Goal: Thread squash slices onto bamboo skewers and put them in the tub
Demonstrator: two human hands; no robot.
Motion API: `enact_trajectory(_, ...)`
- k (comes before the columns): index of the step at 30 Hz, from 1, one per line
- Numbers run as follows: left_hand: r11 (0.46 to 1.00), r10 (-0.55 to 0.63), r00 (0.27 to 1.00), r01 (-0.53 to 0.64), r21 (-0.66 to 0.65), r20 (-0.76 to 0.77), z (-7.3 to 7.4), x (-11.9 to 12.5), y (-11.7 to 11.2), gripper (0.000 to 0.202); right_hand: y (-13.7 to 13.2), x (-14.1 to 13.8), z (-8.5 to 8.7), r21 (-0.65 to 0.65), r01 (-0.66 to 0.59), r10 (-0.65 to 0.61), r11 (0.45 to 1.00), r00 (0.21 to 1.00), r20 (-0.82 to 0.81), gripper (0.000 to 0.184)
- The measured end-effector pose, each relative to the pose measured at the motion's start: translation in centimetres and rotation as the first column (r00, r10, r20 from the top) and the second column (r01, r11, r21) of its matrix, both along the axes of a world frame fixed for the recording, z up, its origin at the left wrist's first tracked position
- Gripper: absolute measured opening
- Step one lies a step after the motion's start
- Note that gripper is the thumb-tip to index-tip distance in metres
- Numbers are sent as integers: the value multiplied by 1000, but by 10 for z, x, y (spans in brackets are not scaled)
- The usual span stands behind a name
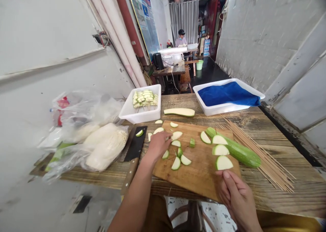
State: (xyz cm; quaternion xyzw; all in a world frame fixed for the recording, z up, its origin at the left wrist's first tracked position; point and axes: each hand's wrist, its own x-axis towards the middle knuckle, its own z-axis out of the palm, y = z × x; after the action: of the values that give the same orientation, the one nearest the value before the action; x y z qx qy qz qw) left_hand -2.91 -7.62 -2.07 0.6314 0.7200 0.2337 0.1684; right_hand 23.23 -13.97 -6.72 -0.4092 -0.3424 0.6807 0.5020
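My right hand (235, 193) pinches the near end of a bamboo skewer, hidden mostly by the half-round zucchini slices (224, 162) threaded in a row along it. This skewer is held above the right side of a wooden cutting board (201, 177). Over the board's left part, my left hand (159, 145) has its fingers closed at the edge of a pale zucchini slice (177, 135). More cut slices (185, 160) and small green end pieces lie scattered around it. A whole zucchini (244, 152) rests across the board's right edge, partly behind the threaded slices.
Left of the board lies a cleaver (134, 147). Loose skewers (267, 160) spread at right. Behind are a halved zucchini (179, 112), a white tub (140, 115) of filled skewers and a tub (224, 108) with blue cloth. Plastic bags (102, 143) sit left; a person (181, 40) is far back.
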Motion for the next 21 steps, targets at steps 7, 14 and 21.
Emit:
enact_trajectory(7, 968, -243, 930, 251, -6, -276, -7, 3, 2, 28, 2, -3, 6, -9, 17, -17, 1000, 1000, 16, 25)
enact_trajectory(14, 970, -143, 984, 119, 211, 105, -7, 17, 5, 28, -1, -2, 4, 30, 18, -22, 999, 991, 133, 30)
enact_trajectory(21, 991, 8, 497, -120, 59, 868, -4, 54, 29, 33, -8, -7, 7, 317, -69, -97, 946, 871, 481, 27)
